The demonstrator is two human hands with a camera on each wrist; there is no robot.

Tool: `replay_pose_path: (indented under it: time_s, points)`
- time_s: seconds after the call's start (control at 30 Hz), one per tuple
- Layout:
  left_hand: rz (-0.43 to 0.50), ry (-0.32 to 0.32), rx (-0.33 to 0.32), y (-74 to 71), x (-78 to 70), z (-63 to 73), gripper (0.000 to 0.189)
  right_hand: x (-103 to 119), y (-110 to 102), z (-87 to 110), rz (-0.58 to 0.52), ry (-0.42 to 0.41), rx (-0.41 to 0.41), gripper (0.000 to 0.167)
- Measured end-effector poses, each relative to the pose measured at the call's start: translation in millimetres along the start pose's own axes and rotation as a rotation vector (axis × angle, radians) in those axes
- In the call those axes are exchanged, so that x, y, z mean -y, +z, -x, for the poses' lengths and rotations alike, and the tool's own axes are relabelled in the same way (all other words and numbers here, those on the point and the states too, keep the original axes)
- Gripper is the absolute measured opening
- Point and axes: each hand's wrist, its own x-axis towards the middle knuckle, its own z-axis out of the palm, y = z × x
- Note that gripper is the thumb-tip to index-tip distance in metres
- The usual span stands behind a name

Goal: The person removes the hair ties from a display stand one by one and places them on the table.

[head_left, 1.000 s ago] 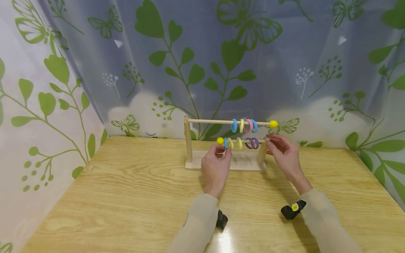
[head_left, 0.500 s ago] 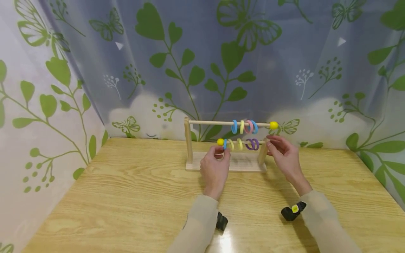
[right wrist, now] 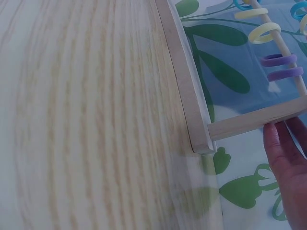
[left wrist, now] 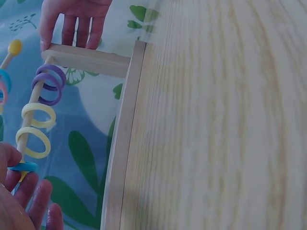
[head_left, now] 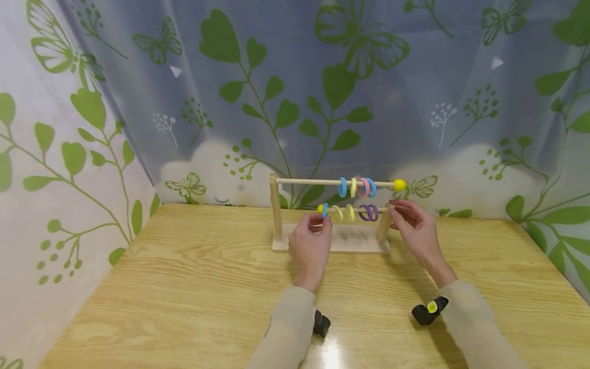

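A wooden ring rack (head_left: 332, 246) has two horizontal rods, each ending in a yellow knob. My left hand (head_left: 310, 248) pinches a blue ring (head_left: 324, 210) between thumb and fingers, at the left end of the lower rod where it partly covers the yellow knob. Further along that rod hang pale yellow rings (left wrist: 38, 115) and purple rings (left wrist: 48, 86). My right hand (head_left: 417, 230) holds the top of the short right post (right wrist: 259, 117), its fingers against the wood. Blue, yellow and pink rings (head_left: 364, 187) hang on the upper rod.
The rack stands on a wood-grain table (head_left: 207, 287), close to its back edge. A patterned curtain (head_left: 295, 102) hangs behind the table and along the sides. The upper rod's yellow knob (head_left: 399, 185) juts out above my right hand.
My left hand has moved slightly left, sliding the blue ring from beside the lower rod's yellow knob onto it. My right hand stays at the post, and the other rings keep their places.
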Motion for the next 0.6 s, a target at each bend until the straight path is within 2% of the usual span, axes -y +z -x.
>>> replay_pose_path:
  time_s: [0.6]
  points:
    - [-0.001,0.001,0.007,-5.2,2.7,-4.2,0.012,0.4,-1.0,0.1,0.017,-0.010,0.013,0.034]
